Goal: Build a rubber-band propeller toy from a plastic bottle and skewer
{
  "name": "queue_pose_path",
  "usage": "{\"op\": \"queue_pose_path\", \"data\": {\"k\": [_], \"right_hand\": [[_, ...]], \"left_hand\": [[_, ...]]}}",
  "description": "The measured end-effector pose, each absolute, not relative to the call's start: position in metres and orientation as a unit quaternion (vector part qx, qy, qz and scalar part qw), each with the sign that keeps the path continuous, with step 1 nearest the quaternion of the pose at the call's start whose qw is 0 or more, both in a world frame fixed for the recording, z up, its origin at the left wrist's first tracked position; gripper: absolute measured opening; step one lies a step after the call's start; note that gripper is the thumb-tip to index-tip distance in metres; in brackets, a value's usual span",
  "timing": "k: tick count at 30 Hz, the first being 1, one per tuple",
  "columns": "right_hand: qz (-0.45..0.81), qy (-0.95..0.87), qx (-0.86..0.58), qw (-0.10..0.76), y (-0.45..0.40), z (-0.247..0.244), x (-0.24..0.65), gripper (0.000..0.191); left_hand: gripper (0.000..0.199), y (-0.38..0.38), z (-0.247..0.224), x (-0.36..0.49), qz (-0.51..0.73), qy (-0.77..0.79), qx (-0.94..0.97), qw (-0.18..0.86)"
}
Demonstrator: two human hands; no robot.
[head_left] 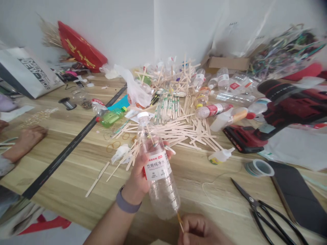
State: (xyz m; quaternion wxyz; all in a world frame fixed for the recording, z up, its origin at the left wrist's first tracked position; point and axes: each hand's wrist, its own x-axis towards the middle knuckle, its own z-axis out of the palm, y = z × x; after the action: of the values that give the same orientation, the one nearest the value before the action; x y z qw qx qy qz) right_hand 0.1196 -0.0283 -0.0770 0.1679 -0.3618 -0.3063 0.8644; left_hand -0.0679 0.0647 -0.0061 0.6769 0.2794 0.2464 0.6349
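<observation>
So the right hand [196, 231] is getting chopped by the bottom edge and hiding the low end of the stick [181, 223]; the scissors [252, 201] are getting clipped down there too. The bottle [163, 197]'s label [157, 166] is covering part of the left hand [141, 175], and its fine print is coming out too tiny to read. The drill [286, 105] is blocking part of a clear bottle [260, 104]. Far left, a co-worker's farther hand [3, 125] is mostly sitting outside the edge.
</observation>
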Motion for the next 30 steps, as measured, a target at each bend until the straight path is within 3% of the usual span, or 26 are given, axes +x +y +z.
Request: {"op": "queue_pose_path", "data": {"k": [4, 9, 13, 16, 20, 25, 30], "right_hand": [[0.862, -0.283, -0.382, 0.174, -0.03, -0.08, 0.115, 0.063], [0.809, -0.398, -0.388, 0.192, -0.014, -0.06, 0.121, 0.069], [0.595, -0.517, -0.515, 0.336, 0.023, -0.024, 0.13, 0.054], [0.47, -0.586, -0.53, 0.392, 0.052, -0.002, 0.127, 0.057], [0.473, -0.627, -0.466, 0.408, 0.067, 0.008, 0.115, 0.037], [0.551, -0.575, -0.437, 0.418, 0.06, 0.008, 0.125, 0.044], [0.523, -0.6, -0.448, 0.408, 0.053, 0.006, 0.151, 0.05]], "left_hand": [[0.046, 0.063, -0.005, -0.068, 0.613, 0.243, 0.244, 0.711], [0.042, 0.066, -0.007, -0.073, 0.596, 0.245, 0.255, 0.721], [0.046, 0.069, -0.005, -0.077, 0.534, 0.251, 0.279, 0.758], [0.046, 0.068, -0.003, -0.077, 0.479, 0.262, 0.295, 0.785], [0.046, 0.066, 0.001, -0.079, 0.451, 0.278, 0.333, 0.78], [0.046, 0.065, 0.014, -0.088, 0.441, 0.28, 0.369, 0.768], [0.045, 0.063, 0.02, -0.097, 0.434, 0.27, 0.371, 0.776]]}}
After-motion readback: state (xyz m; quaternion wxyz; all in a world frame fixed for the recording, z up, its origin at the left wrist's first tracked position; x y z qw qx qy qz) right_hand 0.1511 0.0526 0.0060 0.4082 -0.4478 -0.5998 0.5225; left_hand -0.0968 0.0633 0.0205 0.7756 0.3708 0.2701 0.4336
